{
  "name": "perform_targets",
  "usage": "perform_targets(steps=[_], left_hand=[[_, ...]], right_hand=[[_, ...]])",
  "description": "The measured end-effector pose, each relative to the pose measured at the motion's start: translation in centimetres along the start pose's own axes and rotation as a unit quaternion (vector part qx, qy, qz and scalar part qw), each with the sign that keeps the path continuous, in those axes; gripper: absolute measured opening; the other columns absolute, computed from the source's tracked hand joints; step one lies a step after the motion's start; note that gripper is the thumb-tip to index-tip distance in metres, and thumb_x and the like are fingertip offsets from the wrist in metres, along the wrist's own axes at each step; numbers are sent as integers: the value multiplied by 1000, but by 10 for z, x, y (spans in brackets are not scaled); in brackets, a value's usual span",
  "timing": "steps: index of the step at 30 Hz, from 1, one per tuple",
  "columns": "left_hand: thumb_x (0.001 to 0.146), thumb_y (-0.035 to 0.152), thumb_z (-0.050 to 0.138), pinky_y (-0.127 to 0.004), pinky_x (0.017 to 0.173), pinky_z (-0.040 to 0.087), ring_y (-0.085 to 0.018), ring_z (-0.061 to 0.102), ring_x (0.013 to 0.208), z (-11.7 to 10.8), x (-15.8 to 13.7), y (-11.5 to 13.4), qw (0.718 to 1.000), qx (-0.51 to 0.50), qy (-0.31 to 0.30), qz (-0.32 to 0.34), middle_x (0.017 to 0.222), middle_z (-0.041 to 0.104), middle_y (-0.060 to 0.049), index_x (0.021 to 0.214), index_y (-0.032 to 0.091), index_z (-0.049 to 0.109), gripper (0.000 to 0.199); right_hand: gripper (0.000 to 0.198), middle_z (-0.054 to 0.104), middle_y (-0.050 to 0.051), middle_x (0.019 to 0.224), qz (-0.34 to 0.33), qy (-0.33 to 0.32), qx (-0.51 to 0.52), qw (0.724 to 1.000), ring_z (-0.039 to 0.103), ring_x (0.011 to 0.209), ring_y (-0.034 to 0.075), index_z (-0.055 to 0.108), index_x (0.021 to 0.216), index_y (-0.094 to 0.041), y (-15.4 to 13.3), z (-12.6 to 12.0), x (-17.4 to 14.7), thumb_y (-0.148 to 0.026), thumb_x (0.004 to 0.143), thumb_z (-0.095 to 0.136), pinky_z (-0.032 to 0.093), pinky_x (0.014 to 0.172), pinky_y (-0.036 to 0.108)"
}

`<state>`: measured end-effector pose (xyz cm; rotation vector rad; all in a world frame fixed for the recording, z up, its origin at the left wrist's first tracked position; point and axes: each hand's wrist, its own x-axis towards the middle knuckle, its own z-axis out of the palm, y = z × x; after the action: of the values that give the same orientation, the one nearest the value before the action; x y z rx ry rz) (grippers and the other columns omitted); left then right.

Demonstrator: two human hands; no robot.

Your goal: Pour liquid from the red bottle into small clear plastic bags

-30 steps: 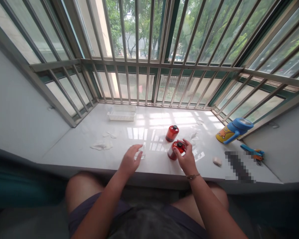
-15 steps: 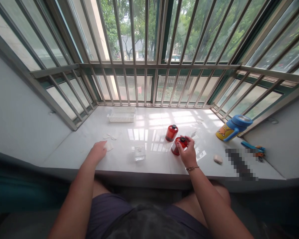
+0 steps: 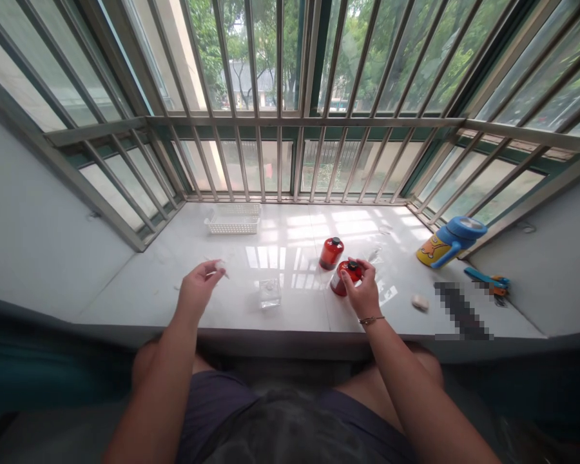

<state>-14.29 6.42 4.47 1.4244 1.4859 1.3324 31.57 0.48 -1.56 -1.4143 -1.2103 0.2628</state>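
Note:
Between the fingertips of my left hand point(image 3: 196, 288) is a small, thin whitish piece point(image 3: 221, 265), too small to make out fully. The hand is raised over the left part of the white sill, thumb and fingers pinched together. My right hand point(image 3: 365, 293) has its thumb and fingers around a red bottle point(image 3: 339, 283) with a black top and a pale label. That bottle stands upright on the sill. Just behind and left of it, a second red bottle point(image 3: 330, 254) stands untouched. A clear square container point(image 3: 270, 293) sits between my hands.
A white basket point(image 3: 232, 225) lies by the barred window. On the right are a blue and yellow flask point(image 3: 449, 243), tilted in view, a blue and orange tool point(image 3: 488, 280), a small beige lump point(image 3: 420, 302) and a blurred-out dark object point(image 3: 463, 310). The sill's edge point(image 3: 299, 332) runs above my knees.
My left hand has come up off the sill and moved right, now with the whitish piece in its fingers. My right hand stays at the same red bottle. The view has shifted slightly.

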Motion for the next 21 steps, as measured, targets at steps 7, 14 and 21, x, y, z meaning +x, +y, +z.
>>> perform_targets(steps=[7, 14, 21], left_hand=[[80, 56, 91, -52, 111, 58, -32, 76, 120, 81, -41, 24, 979, -180, -96, -15, 130, 80, -15, 121, 18, 78, 57], [86, 55, 83, -56, 114, 53, -38, 71, 129, 104, -50, 2, 992, -25, -125, -23, 132, 79, -12, 120, 25, 79, 45], [81, 41, 88, -52, 125, 43, -33, 64, 140, 107, -58, -9, 988, 68, -135, 43, 141, 73, -8, 125, 30, 75, 47]], right_hand=[[60, 69, 17, 144, -6, 1, -6, 1000, 71, 128, 32, 50, 141, -24, 0, 0, 0, -54, 95, 74, 58, 110, 57], [60, 69, 17, 145, -9, -3, -13, 1000, 70, 129, 31, 50, 142, -24, -4, -2, 0, -55, 96, 73, 56, 112, 57], [58, 69, 17, 145, -6, 0, -8, 1000, 71, 127, 31, 51, 141, -24, -3, -1, 0, -54, 96, 73, 58, 111, 55]])
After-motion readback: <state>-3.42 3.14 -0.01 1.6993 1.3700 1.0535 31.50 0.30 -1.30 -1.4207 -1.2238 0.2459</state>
